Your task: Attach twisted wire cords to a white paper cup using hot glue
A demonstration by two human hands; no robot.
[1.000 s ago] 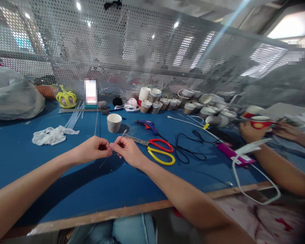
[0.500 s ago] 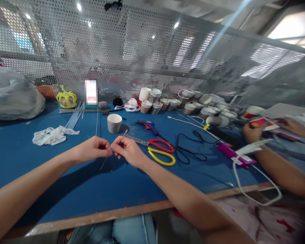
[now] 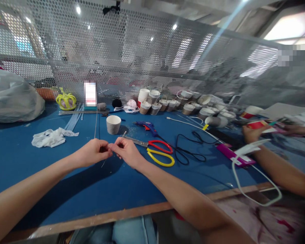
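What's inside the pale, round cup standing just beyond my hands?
Inside the pale, round cup, only inner wall shows; its near side hides the bottom, so anything lying there can't be seen.

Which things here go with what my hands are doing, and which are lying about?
Likely in use: thin rod-like piece in your right hand; grey strand reaching your left hand; perhaps pale cup.

Seemingly lying about: white lacy cloth; yellow bundle; plastic bag.

A craft workshop, shown by the glue gun (image 3: 146, 126), scissors (image 3: 160, 152) and rows of covered cups (image 3: 156, 108).
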